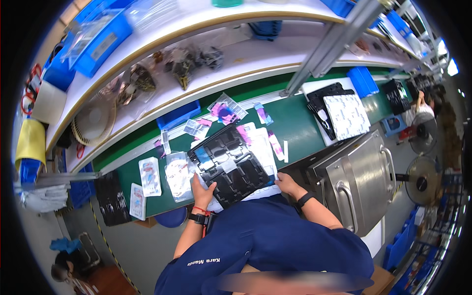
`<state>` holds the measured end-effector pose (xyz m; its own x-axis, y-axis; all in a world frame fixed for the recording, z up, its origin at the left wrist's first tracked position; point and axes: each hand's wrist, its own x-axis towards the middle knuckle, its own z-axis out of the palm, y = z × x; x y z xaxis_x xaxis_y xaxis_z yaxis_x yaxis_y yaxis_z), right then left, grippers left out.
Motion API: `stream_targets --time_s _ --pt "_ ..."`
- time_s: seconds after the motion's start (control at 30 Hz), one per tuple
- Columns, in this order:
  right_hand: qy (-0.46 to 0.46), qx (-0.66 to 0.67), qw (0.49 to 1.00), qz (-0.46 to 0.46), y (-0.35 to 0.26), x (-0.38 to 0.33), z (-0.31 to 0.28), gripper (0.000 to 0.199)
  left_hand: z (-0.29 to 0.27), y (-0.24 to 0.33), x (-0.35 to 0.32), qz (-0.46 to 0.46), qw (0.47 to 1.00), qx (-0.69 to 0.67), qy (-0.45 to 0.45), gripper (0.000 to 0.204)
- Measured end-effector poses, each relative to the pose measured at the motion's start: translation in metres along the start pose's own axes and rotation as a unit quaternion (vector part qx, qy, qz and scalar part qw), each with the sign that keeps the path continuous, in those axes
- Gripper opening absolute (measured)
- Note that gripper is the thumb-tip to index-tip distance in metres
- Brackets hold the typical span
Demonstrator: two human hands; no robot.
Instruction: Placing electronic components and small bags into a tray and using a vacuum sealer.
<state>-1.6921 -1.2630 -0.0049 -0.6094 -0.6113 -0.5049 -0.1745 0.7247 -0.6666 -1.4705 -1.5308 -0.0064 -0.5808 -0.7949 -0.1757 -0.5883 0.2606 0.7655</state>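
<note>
A black moulded plastic tray (pixel 238 179) with shaped recesses lies tilted in front of me, over white sheets or trays (pixel 263 147) on the bench. A blue piece (pixel 201 156) and a pale piece (pixel 228 166) show on its surface. My left hand (pixel 201 192) grips the tray's left edge, thumb on top. At the tray's lower right corner my right hand (pixel 290 186) is closed; what its fingertips hold is hidden. Clear bags (pixel 178 174) and white packs (pixel 150 176) lie left of the tray. Pink and purple pieces (pixel 226 113) lie beyond it.
A metal machine with handles (pixel 351 184) stands at my right. Behind it on the green bench (pixel 300 118) are a white patterned pad (pixel 346 115) and black trays. A shelf (pixel 236 22) overhangs the far side. More black trays (pixel 113 201) sit at the left end.
</note>
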Motion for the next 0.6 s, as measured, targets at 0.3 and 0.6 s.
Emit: stream_targets --time_s 0.3,0.6 --pt "0.012 0.003 0.999 -0.03 0.0 0.009 0.014 0.025 -0.004 -0.012 0.01 -0.044 0.997 -0.062 -0.005 0.088" --pt "0.411 -0.156 0.898 -0.018 -0.066 -0.129 -0.116 0.029 -0.02 -0.004 0.012 0.031 0.999 0.015 0.008 0.085"
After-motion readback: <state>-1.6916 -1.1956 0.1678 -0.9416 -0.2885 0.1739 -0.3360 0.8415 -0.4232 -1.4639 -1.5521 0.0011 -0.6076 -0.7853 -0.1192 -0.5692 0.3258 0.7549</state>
